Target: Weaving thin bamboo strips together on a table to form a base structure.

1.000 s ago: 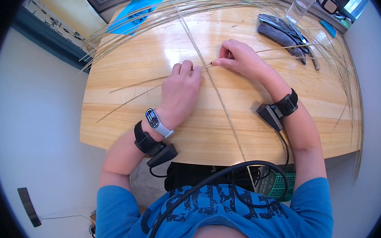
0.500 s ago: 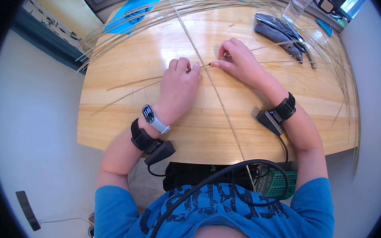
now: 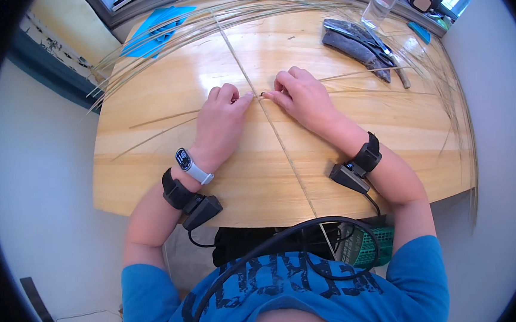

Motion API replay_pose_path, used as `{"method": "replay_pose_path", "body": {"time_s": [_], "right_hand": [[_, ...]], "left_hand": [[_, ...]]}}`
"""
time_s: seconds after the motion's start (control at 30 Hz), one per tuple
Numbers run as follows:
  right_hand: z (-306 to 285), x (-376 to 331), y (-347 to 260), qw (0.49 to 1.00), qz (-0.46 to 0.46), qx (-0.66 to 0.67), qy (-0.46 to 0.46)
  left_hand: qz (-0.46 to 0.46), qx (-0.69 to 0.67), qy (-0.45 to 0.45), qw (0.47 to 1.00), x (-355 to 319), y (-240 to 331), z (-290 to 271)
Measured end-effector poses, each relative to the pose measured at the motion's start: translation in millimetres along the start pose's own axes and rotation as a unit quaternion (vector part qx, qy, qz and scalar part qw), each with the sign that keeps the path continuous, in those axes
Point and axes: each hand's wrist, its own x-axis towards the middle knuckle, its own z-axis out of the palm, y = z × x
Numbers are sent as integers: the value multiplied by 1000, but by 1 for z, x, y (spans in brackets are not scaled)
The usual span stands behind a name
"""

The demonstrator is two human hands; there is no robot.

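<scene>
One long, thin straw-coloured strip [image 3: 280,138] runs across the table from the far side past the near edge. Thinner strips cross it near the middle, their left end [image 3: 159,119] and right end [image 3: 365,71] sticking out past my hands. My left hand [image 3: 222,121] is closed in a pinch on the crossing strips, just left of the long one. On the other side, my right hand [image 3: 304,101] pinches them between thumb and index finger. A tiny dark bit [image 3: 263,93] shows at its thumb tip. Curled fingers hide exactly what is gripped.
Many loose strips [image 3: 295,4] arc along the table's [image 3: 242,192] far and right edges. At the back left lies blue cloth [image 3: 153,33]. Back right are dark elongated pieces [image 3: 352,47] with a black-handled tool [image 3: 389,56], and a clear bottle [image 3: 382,6]. A black cable [image 3: 264,244] crosses my front.
The whole view has shifted slightly, so the scene sits further left. My right index finger has come down closer to the thumb. Both hands stay at the crossing.
</scene>
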Motion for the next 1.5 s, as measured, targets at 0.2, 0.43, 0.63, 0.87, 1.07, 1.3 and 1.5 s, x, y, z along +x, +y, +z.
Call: {"method": "replay_pose_path", "body": {"time_s": [0.2,0.43,0.63,0.87,1.07,1.3,1.5], "right_hand": [[-3,-5,0,999,27,11,13],[-17,-4,13,987,77,131,-51],[-54,11,69,984,4,-131,118],[-89,16,136,970,105,-214,47],[-106,19,163,958,152,-240,38],[-141,13,213,934,189,-300,33],[-152,12,220,898,230,-369,63]], "left_hand": [[14,-25,3,1000,6,3,6],[51,-9,-33,998,6,12,2],[76,5,-31,997,9,19,-1],[76,15,-59,995,8,19,-2],[82,1,-56,995,12,20,-7],[81,6,-61,995,8,20,-9],[87,13,-60,994,9,19,-5]]}}
